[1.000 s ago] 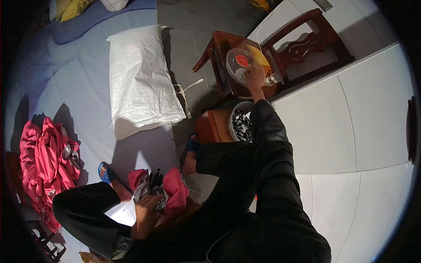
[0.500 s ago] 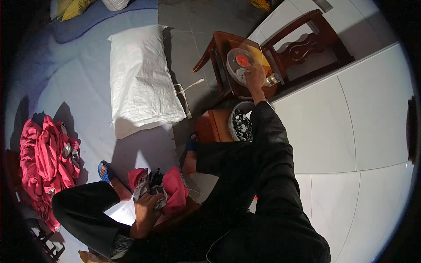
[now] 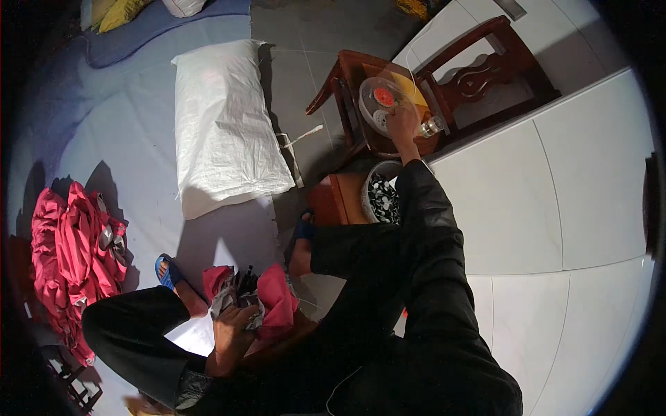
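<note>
My left hand (image 3: pixel 231 333) is closed on a bundled pink garment (image 3: pixel 277 298) with grey lining, low in front of me between my legs. On the wooden chair at the far right, a clear round plastic container (image 3: pixel 366 104) holds a red disc (image 3: pixel 383 96) and a whitish disc (image 3: pixel 379 118). My right hand (image 3: pixel 402 126) reaches over the container's near right side, its fingers bent together at the whitish disc. What the fingertips grip, if anything, is too small to make out. A small clear jar (image 3: pixel 431 126) lies beside that hand.
A tub (image 3: pixel 383 201) of small black and white pieces rests on a brown wooden stool (image 3: pixel 340 197) below the wooden chair (image 3: pixel 479 76). A full white woven sack (image 3: pixel 225 132) lies ahead on the blue-grey sheet. Pink garments (image 3: pixel 76 243) are heaped at the left. White tiled wall (image 3: pixel 527 208) borders the right.
My right hand has shifted very slightly left over the container. My left hand and the garment stay in place.
</note>
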Available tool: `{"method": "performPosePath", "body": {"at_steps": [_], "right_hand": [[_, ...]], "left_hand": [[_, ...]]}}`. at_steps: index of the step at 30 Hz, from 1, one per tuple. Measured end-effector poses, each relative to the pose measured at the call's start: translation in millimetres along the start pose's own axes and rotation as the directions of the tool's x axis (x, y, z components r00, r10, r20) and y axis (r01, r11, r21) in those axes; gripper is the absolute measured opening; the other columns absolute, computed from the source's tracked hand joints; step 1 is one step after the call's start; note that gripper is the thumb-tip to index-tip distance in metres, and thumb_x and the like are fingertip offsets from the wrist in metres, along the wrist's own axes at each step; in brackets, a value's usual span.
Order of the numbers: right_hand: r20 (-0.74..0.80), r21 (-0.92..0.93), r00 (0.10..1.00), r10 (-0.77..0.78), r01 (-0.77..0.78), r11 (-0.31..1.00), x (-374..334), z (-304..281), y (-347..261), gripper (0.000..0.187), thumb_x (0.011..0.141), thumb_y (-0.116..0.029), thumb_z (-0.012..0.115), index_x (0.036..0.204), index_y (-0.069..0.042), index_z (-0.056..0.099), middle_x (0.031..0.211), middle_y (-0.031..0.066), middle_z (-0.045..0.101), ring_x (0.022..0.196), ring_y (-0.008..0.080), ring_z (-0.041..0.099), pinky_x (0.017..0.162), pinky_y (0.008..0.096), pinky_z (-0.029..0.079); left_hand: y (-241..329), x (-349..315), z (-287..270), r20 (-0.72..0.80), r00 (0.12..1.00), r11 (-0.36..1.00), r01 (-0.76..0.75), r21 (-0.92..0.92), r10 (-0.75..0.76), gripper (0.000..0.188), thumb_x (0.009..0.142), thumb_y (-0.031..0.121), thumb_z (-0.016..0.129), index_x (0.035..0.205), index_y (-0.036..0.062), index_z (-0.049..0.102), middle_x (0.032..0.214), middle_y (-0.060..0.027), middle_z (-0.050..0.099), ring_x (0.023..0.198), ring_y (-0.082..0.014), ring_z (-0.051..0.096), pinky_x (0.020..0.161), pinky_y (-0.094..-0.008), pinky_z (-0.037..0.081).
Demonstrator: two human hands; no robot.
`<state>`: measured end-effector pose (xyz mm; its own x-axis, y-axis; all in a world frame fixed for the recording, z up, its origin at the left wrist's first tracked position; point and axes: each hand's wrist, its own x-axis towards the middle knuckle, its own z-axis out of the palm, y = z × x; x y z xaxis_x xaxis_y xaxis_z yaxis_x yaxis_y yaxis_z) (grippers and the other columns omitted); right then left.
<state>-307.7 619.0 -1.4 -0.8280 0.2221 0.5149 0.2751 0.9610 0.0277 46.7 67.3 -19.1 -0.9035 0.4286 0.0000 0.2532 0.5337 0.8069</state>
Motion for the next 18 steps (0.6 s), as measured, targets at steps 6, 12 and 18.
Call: {"method": "performPosePath", "body": {"at_steps": [6,12,18], "right_hand": [[0.105,0.09,0.994,0.032,-0.042,0.995,4,2,4,0.008,0.074,-0.015,0.068,0.076,-0.009,0.072,0.086,0.0155,0.07,0.086,0.0323,0.067,0.076,0.0442,0.052],[0.063,0.103,0.998,-0.018,0.011,0.995,-2,-7,-1,0.009,0.074,-0.014,0.068,0.079,-0.007,0.072,0.086,0.016,0.07,0.086,0.0322,0.067,0.075,0.0455,0.051],[-0.201,0.079,0.973,-0.113,0.131,0.988,-5,-9,-4,0.009,0.072,-0.013,0.071,0.079,-0.007,0.071,0.085,0.0152,0.069,0.085,0.0323,0.067,0.075,0.0452,0.051]], "left_hand": [[-5,-2,3,0.007,1.0,1.0,0.015,0.01,-0.015,0.053,0.055,-0.007,0.07,0.106,0.0075,0.071,0.09,-0.0162,0.07,0.087,-0.0362,0.068,0.075,-0.0431,0.054],[-2,-2,2,-0.023,1.0,1.0,-0.017,0.015,0.018,0.054,0.054,-0.006,0.072,0.105,0.0085,0.071,0.088,-0.016,0.069,0.086,-0.036,0.068,0.074,-0.0425,0.054],[1,0,0,-0.046,0.998,0.999,-0.048,0.006,0.048,0.053,0.055,-0.004,0.072,0.105,0.0101,0.071,0.088,-0.0162,0.069,0.084,-0.0364,0.068,0.073,-0.043,0.053]]}}
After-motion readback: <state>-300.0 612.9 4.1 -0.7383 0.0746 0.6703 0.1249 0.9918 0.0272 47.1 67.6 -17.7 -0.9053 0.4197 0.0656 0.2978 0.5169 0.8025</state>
